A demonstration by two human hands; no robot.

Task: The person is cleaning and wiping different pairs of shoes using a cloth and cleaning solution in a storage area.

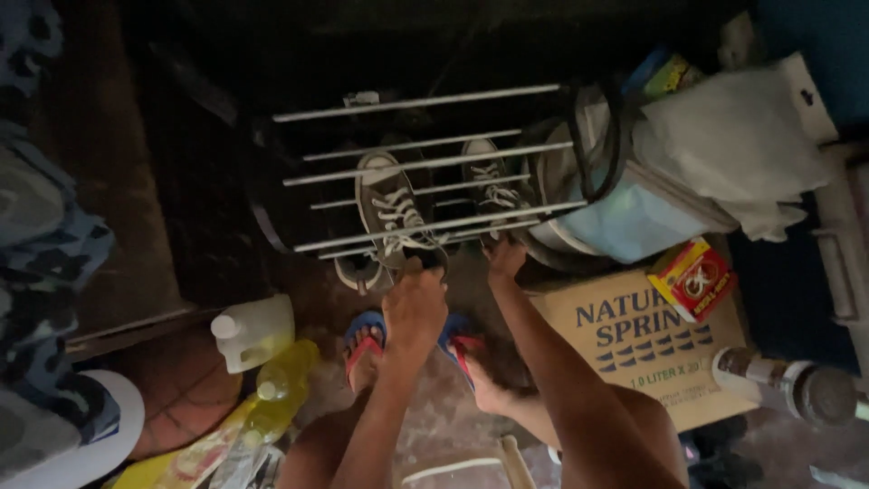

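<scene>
While my left hand [415, 303] pinches the heel of the dark canvas lace-up sneaker [391, 210] on the metal-bar shoe rack [425, 164], my right hand [503, 256] grips the second sneaker [493, 186]; I judge both should lie flat across two bars.

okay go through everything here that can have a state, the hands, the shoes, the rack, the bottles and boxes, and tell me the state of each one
Left hand: closed on the heel of the left sneaker.
Right hand: fingers at the heel of the right sneaker; grip unclear.
Left sneaker: laced, on the rack, toe pointing away.
Right sneaker: laced, on the rack.
Shoe rack: upright, bars bare above the sneakers.
White jug: capped, upright.
Yellow bottle: capped, lying down.
Cardboard box: closed.
Red carton: closed, atop the cardboard box.
</scene>
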